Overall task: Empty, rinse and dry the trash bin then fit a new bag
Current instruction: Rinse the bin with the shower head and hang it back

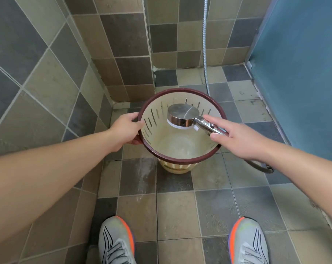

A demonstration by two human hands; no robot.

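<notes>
A cream plastic trash bin [180, 145] with slotted walls and a dark red rim stands on the tiled floor, tilted toward me, with water pooled in its bottom. My left hand [125, 128] grips the rim on the left side. My right hand [235, 136] holds the chrome handle of a shower head [183, 115], whose round face points down into the bin. No bag is in view.
The metal shower hose [205, 54] runs up the back wall and loops on the floor [180, 212] at the right. Tiled walls close in on the left and behind. A blue panel [304, 73] stands at the right. My two grey-and-orange shoes are at the bottom.
</notes>
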